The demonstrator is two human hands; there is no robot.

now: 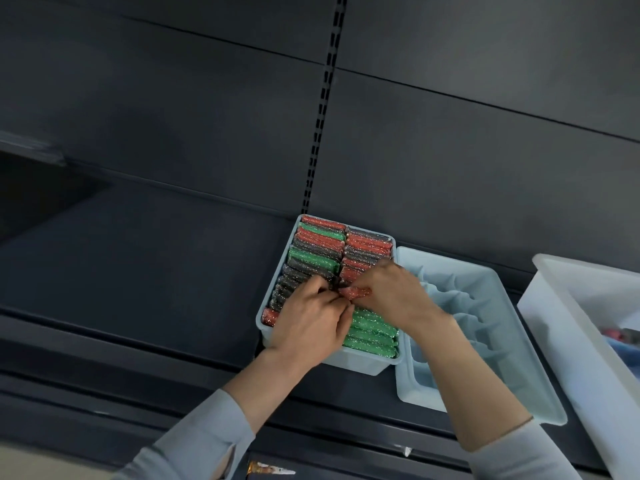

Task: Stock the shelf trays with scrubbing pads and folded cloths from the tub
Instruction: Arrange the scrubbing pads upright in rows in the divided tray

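Observation:
A pale blue shelf tray (277, 299) on the dark shelf holds two rows of glittery scrubbing pads standing on edge, red, green (313, 258) and dark grey. Both hands are over its middle. My right hand (394, 294) pinches a red scrubbing pad (355, 292) at the gap in the right row. My left hand (311, 315) has its fingers curled at the same red pad, above the left row. A second pale blue tray (512, 327) to the right has moulded dividers and nothing in it. The white tub (554, 303) sits at the far right, with cloth partly visible inside.
The dark shelf (145, 258) stretches bare to the left of the trays. A dark back panel with a slotted upright (320, 126) rises behind. A lower shelf edge (138, 382) runs along the front.

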